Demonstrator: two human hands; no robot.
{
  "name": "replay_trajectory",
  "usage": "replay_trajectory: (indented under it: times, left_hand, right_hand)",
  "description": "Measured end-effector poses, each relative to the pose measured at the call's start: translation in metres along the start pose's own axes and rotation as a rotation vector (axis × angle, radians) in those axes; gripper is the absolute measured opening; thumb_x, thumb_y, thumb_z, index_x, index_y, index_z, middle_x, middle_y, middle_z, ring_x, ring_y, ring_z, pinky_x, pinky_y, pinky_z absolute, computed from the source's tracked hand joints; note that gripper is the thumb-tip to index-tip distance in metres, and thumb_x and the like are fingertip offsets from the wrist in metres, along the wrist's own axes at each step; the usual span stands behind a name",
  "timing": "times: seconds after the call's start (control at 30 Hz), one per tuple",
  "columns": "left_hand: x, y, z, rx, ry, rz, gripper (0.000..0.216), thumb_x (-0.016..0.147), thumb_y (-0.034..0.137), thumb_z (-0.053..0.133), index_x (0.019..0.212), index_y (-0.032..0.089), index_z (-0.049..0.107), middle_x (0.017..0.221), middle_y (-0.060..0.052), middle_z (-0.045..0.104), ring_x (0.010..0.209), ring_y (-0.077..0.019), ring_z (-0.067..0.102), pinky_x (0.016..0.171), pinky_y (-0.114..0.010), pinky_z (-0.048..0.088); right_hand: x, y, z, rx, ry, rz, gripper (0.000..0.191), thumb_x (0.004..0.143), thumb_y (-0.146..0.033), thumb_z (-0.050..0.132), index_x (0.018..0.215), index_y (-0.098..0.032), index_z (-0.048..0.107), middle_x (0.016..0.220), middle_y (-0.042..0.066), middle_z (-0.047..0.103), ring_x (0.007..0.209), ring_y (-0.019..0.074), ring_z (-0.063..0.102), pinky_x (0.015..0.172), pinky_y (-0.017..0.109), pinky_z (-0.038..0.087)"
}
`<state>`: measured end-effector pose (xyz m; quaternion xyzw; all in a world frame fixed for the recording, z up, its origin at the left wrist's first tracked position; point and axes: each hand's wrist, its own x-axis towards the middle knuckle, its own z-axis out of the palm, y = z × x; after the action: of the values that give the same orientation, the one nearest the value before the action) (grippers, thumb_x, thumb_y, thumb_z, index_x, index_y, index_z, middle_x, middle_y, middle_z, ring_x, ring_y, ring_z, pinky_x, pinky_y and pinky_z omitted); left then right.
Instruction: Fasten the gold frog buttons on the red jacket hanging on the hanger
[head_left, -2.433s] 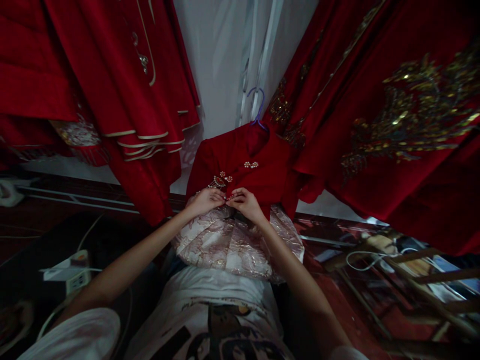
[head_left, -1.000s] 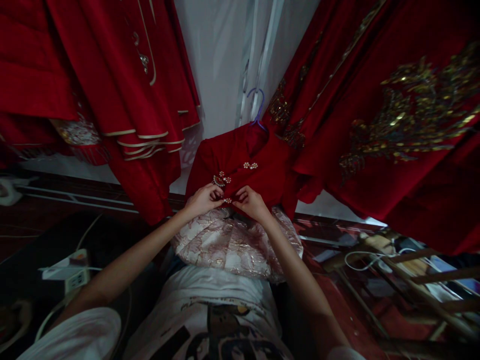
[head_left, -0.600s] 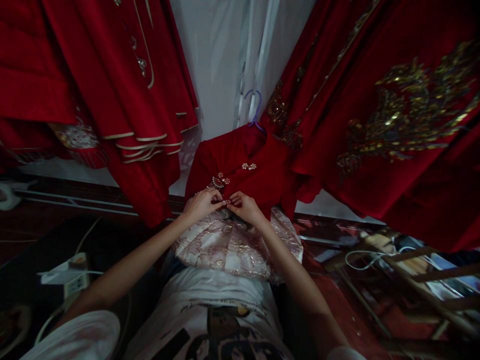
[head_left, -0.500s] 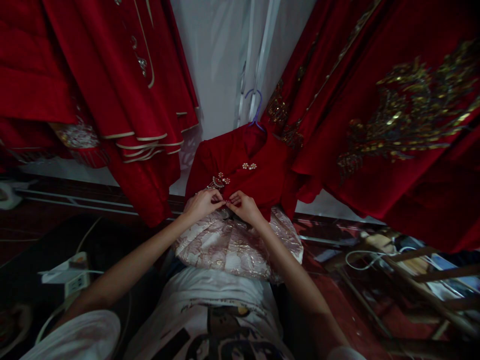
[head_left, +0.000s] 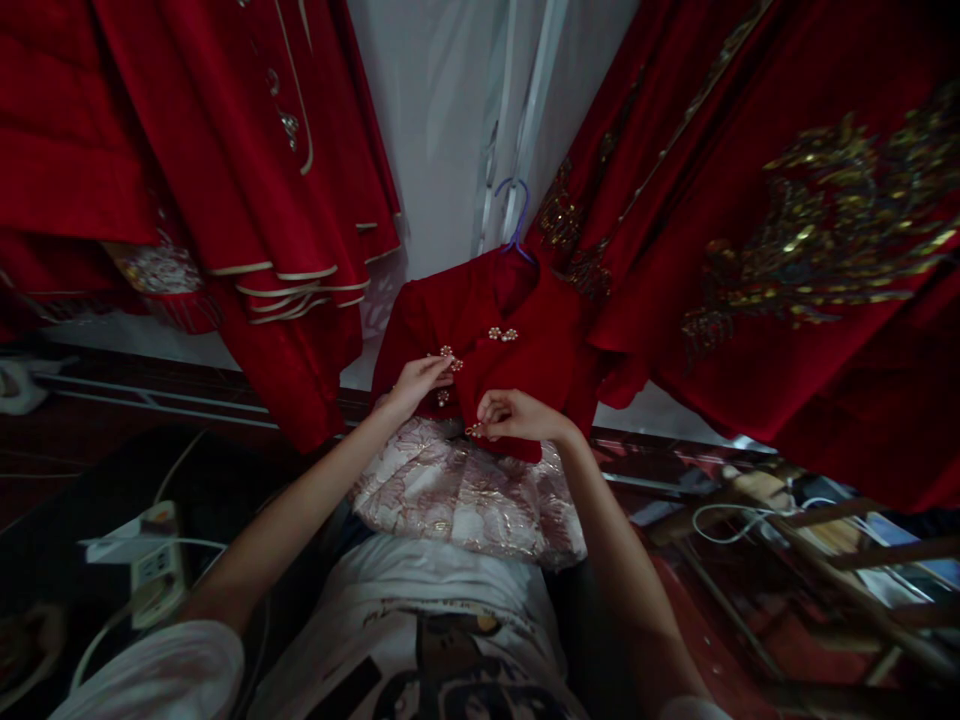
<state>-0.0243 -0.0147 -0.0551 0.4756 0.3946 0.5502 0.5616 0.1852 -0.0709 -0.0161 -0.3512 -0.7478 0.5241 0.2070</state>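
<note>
A red jacket (head_left: 559,365) on a purple hanger (head_left: 517,222) hangs before me, its lower part resting on my lap. Beaded flower fasteners decorate its front; the upper fastener (head_left: 503,334) lies free of both hands. My left hand (head_left: 421,384) is closed, thumb and fingers pinched at a left-side flower fastener (head_left: 452,357). Just below it a smaller beaded flower (head_left: 443,397) shows. Lower and to the right, my right hand (head_left: 516,414) is closed, with a small beaded piece (head_left: 474,430) at its fingertips by the jacket's front edge. Its fingers partly hide that piece.
Pale brocade cloth (head_left: 457,490) lies bunched across my lap. Red garments with light piping (head_left: 247,180) hang at left, sequined red ones (head_left: 810,230) at right. A power strip (head_left: 157,565) with cords sits lower left. A wooden frame (head_left: 832,580) stands lower right.
My hands were together at the jacket's front edge and are now apart. The left has moved up to the flower fastener; the right has shifted right and slightly down, turning inward.
</note>
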Motion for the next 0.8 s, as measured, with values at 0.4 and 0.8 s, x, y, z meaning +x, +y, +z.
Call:
replay_trajectory:
  times: [0.4,0.8]
  left_hand:
    - [0.003,-0.004,0.012,-0.242,0.027,-0.117,0.018,0.069,0.023,0.072,0.084,0.014,0.072,0.106,-0.008,0.072,0.095,-0.0143,0.067,0.091,-0.028,0.05]
    - [0.005,0.002,0.019,-0.167,0.128,-0.177,0.014,0.067,0.016,0.067,0.08,0.017,0.072,0.102,-0.006,0.073,0.096,-0.0158,0.066,0.083,-0.026,0.054]
  right_hand:
    - [-0.004,0.0,-0.005,0.011,0.029,-0.029,0.021,0.07,-0.025,0.067,0.085,-0.017,0.055,0.073,-0.002,0.064,0.062,0.0087,0.059,0.064,0.024,0.047]
    - [-0.007,-0.001,-0.006,-0.011,0.026,-0.021,0.02,0.071,-0.025,0.067,0.086,-0.017,0.056,0.073,-0.002,0.065,0.063,0.009,0.06,0.064,0.024,0.049]
